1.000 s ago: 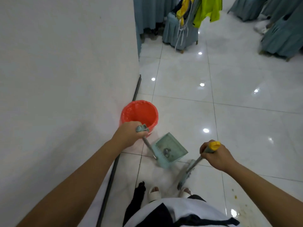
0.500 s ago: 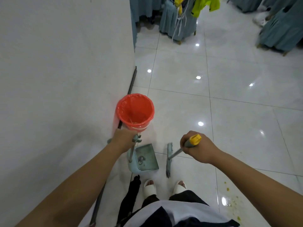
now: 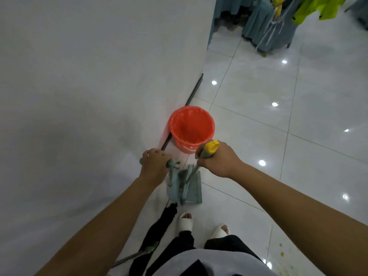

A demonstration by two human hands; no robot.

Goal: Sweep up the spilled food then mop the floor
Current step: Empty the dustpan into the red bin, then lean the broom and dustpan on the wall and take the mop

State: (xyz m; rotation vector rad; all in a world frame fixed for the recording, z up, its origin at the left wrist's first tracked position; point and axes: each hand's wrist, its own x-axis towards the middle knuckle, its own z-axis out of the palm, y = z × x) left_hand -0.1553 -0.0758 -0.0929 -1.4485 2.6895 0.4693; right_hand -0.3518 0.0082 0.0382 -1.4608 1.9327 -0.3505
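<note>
Left hand (image 3: 154, 166): just left of frame centre, fist wrapped round the top of the pale green plastic dustpan's upright handle (image 3: 172, 166).
Right hand (image 3: 218, 158): just right of centre, clenched on the grey broom handle with the yellow end cap (image 3: 211, 146); the shaft slants down and left into the pan.
Dustpan (image 3: 192, 189): pale green, comb-toothed along one side, standing on the floor below the hands; the broom head (image 3: 184, 193) lies inside or against it, which of the two I cannot tell.
Bin (image 3: 190, 128): round orange-red plastic bucket, just above the hands, standing against the foot of the white wall (image 3: 79, 86); a few pale scraps show at its bottom.
Mop (image 3: 139, 253): grey pole with a green fitting and a black head, lower centre-left, leaning by the wall beside the person's feet in white slippers (image 3: 186, 221).
Spilled food (image 3: 281, 253): small yellowish specks and smears on the glossy white tile floor (image 3: 298, 136), lower right corner, well apart from pan and bin.
Background: grey-blue draped chairs (image 3: 262, 32) and a lime-yellow garment (image 3: 318, 8), upper right.
Step in hand: likely stowing broom in pan beside the bin, the sweeping closing out.
Next move: probably park the pair by the wall, free both hands, take the mop, and work the stained tiles at lower right; residue there suggests wet wiping is needed.
</note>
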